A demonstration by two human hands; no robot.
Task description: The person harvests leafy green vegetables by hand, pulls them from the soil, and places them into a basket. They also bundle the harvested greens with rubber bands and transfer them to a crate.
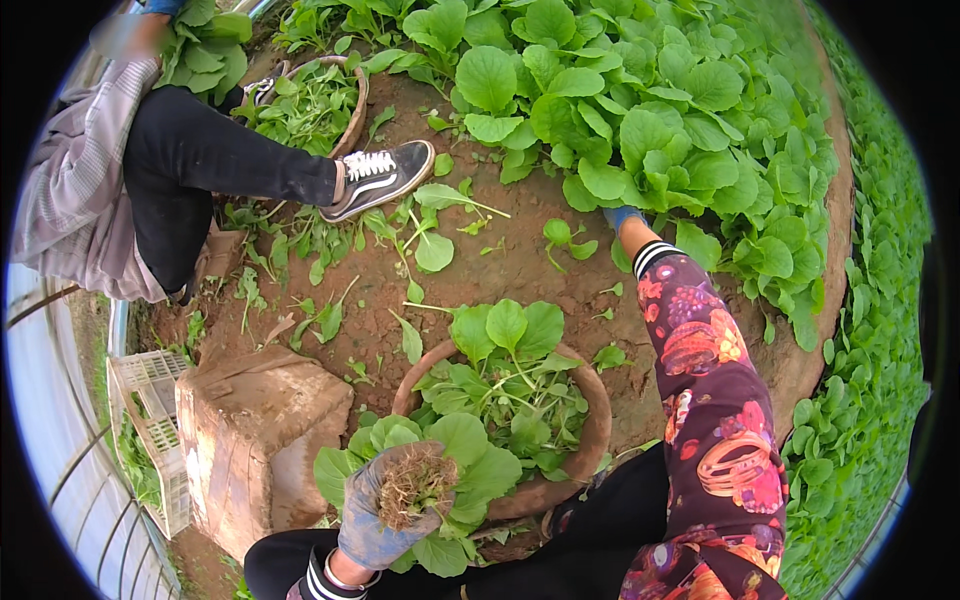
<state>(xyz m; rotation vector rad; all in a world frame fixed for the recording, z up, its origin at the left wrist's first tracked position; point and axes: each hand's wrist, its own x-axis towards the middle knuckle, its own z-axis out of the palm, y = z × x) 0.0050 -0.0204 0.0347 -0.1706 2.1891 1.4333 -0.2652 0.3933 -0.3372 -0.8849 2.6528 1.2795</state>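
Observation:
My left hand [364, 517], in a soiled blue-grey glove, is closed around a bunch of leafy greens [484, 469]. The tangled roots [416, 484] of the bunch face up toward me, and the leaves spread out beyond the hand. Right behind it stands a round brown basin [598, 424] heaped with loose greens and stems [517, 409]. My right arm, in a floral sleeve, reaches forward to the edge of the dense bed of leafy greens [675, 135]. Only the wrist and the blue glove of my right hand [624, 216] show; leaves hide the fingers.
At left, a seated person [225, 142] holds greens [202, 49] beside a second basin [362, 105]. A worn, soil-stained box [255, 420] and a white plastic crate [169, 457] stand near my left. Loose leaves [435, 251] litter the soil [510, 247]. Another green bed runs along the right.

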